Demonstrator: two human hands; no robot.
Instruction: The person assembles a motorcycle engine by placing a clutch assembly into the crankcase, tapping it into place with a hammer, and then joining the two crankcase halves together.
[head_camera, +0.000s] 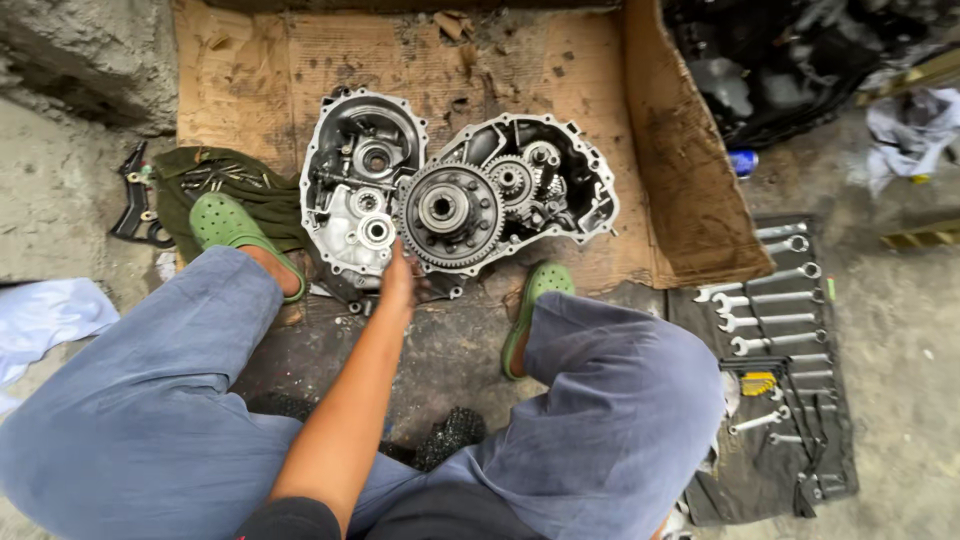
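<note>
**One hand at the split gearbox casing**

Looking down from the head camera, I see a single arm reaching forward between my knees. I take it for my left hand (397, 285), though the frame does not settle which side it belongs to. It rests at the near edge of the open gearbox, right where the two halves meet. Its back faces the camera and the fingers are tucked out of sight beneath it, so I cannot tell whether they are loose, clenched or gripping anything. My other hand is out of frame.

The two halves lie side by side, touching, on a sheet of worn cardboard (260, 70). The left casing half (358, 180) is mostly hollow, with bearing seats showing. The right casing half (540, 185) carries the large ring gear (448, 215) and smaller gears behind it. The hand sits just below the ring gear's near-left rim.

My feet in green clogs (225, 225) flank the casing; the left one rests on an olive cloth (240, 180) strewn with bolts. Well to the right, a dark tool roll (770, 470) holds a row of spanners (765, 320).
</note>
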